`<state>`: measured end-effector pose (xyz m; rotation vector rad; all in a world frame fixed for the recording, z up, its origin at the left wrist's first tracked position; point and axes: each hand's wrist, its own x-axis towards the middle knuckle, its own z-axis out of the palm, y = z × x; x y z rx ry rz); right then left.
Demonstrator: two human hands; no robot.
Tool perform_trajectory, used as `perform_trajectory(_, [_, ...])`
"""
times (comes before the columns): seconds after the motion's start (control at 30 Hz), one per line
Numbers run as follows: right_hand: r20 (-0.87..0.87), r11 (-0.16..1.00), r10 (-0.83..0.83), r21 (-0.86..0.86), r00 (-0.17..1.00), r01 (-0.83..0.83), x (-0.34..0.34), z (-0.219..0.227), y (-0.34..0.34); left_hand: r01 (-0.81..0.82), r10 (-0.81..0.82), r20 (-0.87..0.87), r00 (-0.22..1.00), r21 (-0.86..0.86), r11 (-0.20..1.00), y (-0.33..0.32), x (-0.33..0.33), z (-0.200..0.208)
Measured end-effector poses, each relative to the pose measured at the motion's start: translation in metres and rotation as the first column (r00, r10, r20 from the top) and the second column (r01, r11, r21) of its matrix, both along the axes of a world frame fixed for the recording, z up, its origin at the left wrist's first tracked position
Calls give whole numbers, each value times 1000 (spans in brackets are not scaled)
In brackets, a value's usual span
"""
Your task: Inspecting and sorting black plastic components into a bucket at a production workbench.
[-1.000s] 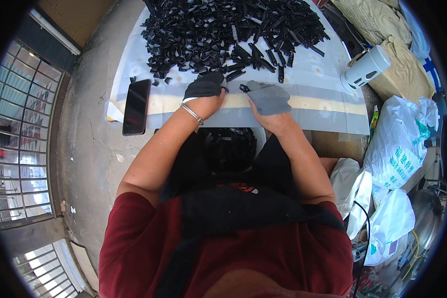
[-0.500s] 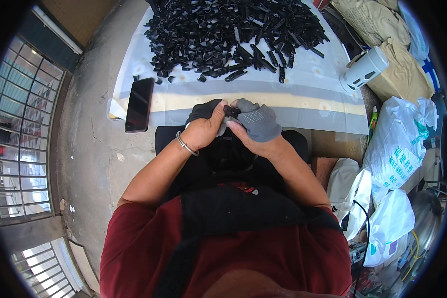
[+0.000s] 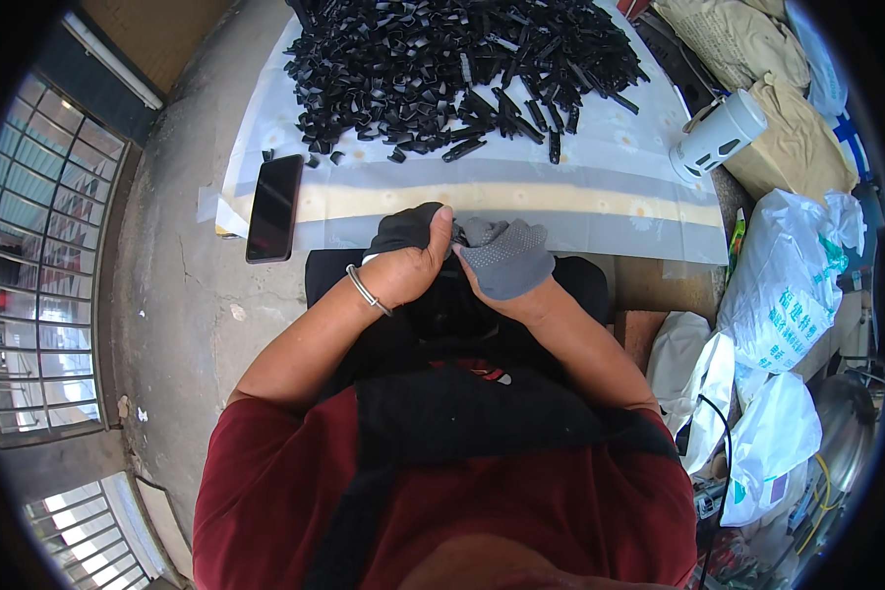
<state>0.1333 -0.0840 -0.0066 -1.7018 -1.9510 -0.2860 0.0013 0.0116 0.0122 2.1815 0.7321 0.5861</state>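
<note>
Close together at the near edge of the table, my left hand [image 3: 408,261] and my right hand [image 3: 506,261] are both closed on a small black plastic piece [image 3: 457,234]. Fingers cover most of it, so only a dark bit shows between the two hands. A dark glove covers the fingers of my left hand, with the thumb bare and pointing up. The right hand wears a grey glove with pale dots. Beyond them, a large heap of black plastic pieces [image 3: 393,88] lies on the table, short curved ones at left and longer strips at right.
A patterned cloth [image 3: 364,211] covers the table [image 3: 600,197]. A dark phone [image 3: 275,208] lies at its left edge, and a white tumbler [image 3: 718,136] stands at the right. Plastic bags [image 3: 782,280] and brown sacks [image 3: 796,133] crowd the right side. A barred window [image 3: 44,265] is at left.
My left thumb has lifted off the black plastic piece and now points up. The right hand has turned over it, so less of the piece shows.
</note>
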Motion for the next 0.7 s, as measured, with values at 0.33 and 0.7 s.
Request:
perform_trajectory(0.33, [-244,969,168,-138,955,-206,3,2,12,131,-114,-203,973,73,989,17,-9,9])
perform_trajectory(0.7, [303,937,-195,-223,933,268,53,10,103,-134,385,-388,837,537,833,98,26,-35])
